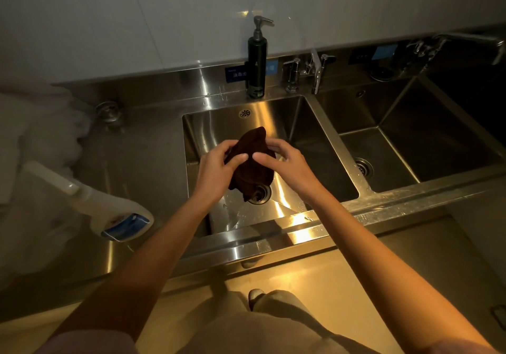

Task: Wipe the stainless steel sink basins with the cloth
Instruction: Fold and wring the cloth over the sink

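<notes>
Both hands, cloth half hiding drain.

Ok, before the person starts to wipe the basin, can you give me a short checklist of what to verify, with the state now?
1. Cloth held: ok, left hand and right hand both pinch it.
2. Cloth over the left basin: ok, above the drain.
3. Cloth touching steel: not ok, it hangs in the air.
4. Basin free of items: ok.
5. Soap dispenser out of the way: ok, on the back ledge.
6. Cloth wet: cannot tell.
</notes>
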